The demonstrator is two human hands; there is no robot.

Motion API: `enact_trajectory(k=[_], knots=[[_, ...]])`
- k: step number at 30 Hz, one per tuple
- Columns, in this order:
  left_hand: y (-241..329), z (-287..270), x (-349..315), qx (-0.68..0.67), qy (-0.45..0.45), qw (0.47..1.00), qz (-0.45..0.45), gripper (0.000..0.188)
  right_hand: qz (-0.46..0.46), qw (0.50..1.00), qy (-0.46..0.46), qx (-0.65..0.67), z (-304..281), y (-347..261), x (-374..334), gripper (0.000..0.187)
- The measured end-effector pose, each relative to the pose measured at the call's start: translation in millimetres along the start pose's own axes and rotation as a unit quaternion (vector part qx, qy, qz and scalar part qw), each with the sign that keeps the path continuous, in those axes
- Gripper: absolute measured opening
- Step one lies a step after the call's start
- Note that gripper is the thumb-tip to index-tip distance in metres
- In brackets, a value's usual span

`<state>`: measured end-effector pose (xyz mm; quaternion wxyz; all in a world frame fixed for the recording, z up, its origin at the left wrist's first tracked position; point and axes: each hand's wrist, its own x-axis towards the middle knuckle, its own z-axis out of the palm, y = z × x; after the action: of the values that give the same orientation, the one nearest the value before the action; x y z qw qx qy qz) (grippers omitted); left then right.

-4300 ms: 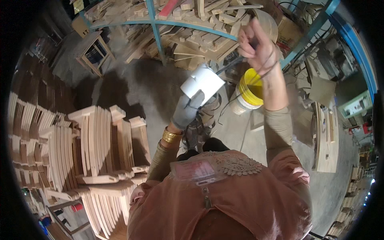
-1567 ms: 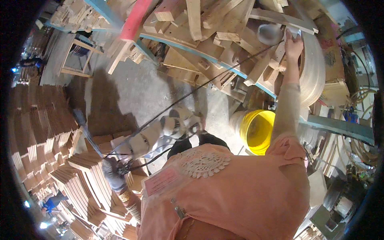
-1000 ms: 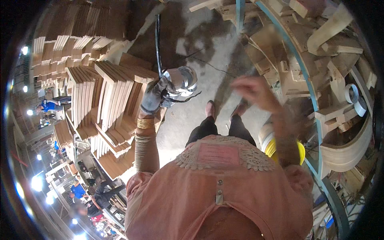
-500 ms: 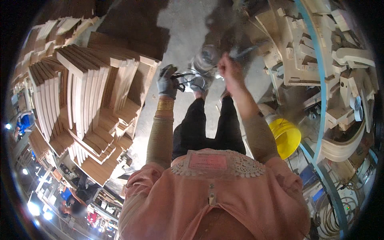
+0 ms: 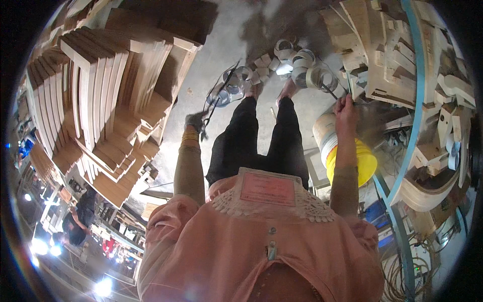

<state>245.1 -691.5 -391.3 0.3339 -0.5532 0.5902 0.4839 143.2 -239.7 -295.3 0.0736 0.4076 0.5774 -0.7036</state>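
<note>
My gloved left hand point(image 5: 195, 121) is closed on a dark cord point(image 5: 217, 103), which runs up to several pale and clear ring-shaped rolls point(image 5: 232, 86) by my left foot. My bare right hand point(image 5: 346, 108) has its fingers closed on what looks like a thin dark cord point(image 5: 329, 91). That one leads to more ring-shaped rolls point(image 5: 303, 68) beside my right foot. Whether one cord links both groups, I cannot tell. Small pale blocks or pieces point(image 5: 264, 65) lie between the groups on the floor.
Stacks of cut wooden boards point(image 5: 100, 95) stand at my left. Close to my right arm is a yellow bucket point(image 5: 359, 161). Beyond it a blue-green metal bar point(image 5: 405, 171) crosses in front of curved wooden parts point(image 5: 427, 189). Another person point(image 5: 78, 219) is far off at lower left.
Both hands have moved apart and nearer my body, the left to the left and the right to the right. The rolls, bunched between them before, now show spread out near my feet.
</note>
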Motion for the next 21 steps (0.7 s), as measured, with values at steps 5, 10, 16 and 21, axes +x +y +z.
enact_trajectory(k=[5,10,16,21], knots=[[-49.6,5.9,-16.7,0.248,-0.184,0.935,-0.175,0.022,0.006,0.989,-0.029,-0.148,-2.3,-5.2,-25.3,0.036],[-29.9,6.0,-41.1,-0.053,-0.208,0.977,0.005,0.015,-0.078,0.954,-0.128,-0.260,-6.8,0.2,-42.0,0.034],[20.2,24.2,-59.7,-0.258,-0.228,0.939,0.023,0.030,-0.146,0.859,-0.279,-0.404,6.2,-12.4,-57.6,0.020],[15.2,55.5,-45.2,-0.325,-0.272,0.906,-0.002,0.036,-0.375,0.727,-0.223,-0.531,19.4,-21.9,-57.9,0.012]])
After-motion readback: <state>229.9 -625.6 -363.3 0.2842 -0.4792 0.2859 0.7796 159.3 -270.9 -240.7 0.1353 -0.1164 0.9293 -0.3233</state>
